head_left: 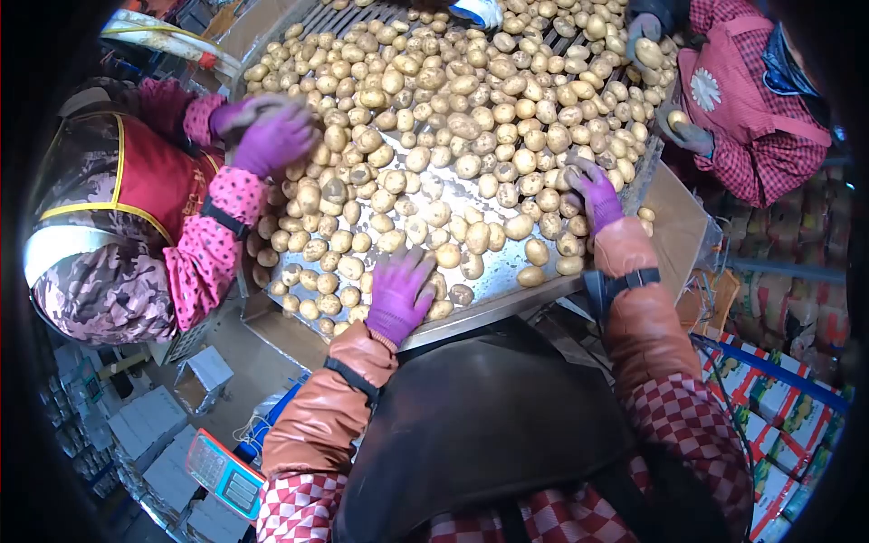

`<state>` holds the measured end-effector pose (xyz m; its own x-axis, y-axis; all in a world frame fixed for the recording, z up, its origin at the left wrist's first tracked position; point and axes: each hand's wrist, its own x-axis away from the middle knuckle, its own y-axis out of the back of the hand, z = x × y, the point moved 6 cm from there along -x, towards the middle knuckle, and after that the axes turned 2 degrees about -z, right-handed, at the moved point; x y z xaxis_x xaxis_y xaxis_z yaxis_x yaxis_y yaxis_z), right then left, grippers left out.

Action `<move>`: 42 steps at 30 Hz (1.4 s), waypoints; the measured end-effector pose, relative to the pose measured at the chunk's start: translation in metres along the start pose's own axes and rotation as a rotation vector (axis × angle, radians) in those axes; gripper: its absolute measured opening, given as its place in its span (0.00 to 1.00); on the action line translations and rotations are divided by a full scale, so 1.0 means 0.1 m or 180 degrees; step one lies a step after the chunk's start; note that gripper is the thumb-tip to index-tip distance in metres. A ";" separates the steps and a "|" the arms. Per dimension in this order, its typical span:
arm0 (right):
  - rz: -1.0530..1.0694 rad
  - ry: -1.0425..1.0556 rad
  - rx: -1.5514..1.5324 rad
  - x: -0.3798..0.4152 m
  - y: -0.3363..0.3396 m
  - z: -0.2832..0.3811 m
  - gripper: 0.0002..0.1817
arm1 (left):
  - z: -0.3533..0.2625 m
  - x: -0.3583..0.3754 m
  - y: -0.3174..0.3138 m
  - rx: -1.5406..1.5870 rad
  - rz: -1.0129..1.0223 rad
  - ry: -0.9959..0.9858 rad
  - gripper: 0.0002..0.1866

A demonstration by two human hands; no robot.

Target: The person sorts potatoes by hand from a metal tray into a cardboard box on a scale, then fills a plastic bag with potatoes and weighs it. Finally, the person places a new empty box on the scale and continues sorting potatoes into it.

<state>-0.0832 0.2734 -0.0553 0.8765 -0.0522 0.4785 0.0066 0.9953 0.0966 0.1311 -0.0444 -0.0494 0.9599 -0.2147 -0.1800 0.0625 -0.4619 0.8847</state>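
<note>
Potatoes (pixel 529 163) cover most of a metal sorting table (pixel 507 271) in front of me. My left hand (pixel 398 294), in a purple glove with greyish fingers, lies palm down near the table's front edge. Its fingers are stretched out against a few potatoes, with none gripped. Farther right, my right hand (pixel 595 195), gloved the same way, reaches over potatoes near the right rim. Its fingers are apart and slightly bent, touching the pile, and nothing shows in its grasp. The palm is hidden.
A person at the left (pixel 272 136) in purple gloves works over the pile. Another at the right (pixel 692 136) has gloved hands on potatoes. A white-and-blue glove (pixel 480 11) shows at the far edge. Cardboard (pixel 674 226), an orange scale (pixel 226 475) and printed boxes (pixel 769 398) surround the table.
</note>
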 end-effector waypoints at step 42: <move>0.0875 -0.1220 -0.1869 0.78 -0.74 -0.88 0.35 | 1.70 -0.36 -0.58 -0.0107 0.0528 0.2018 0.33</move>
<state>0.0272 0.2028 -0.1023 0.6555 0.2865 0.6987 0.1612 0.8509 -0.5001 0.0467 -0.1565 -0.1681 0.9319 0.2727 0.2393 -0.1016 -0.4369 0.8938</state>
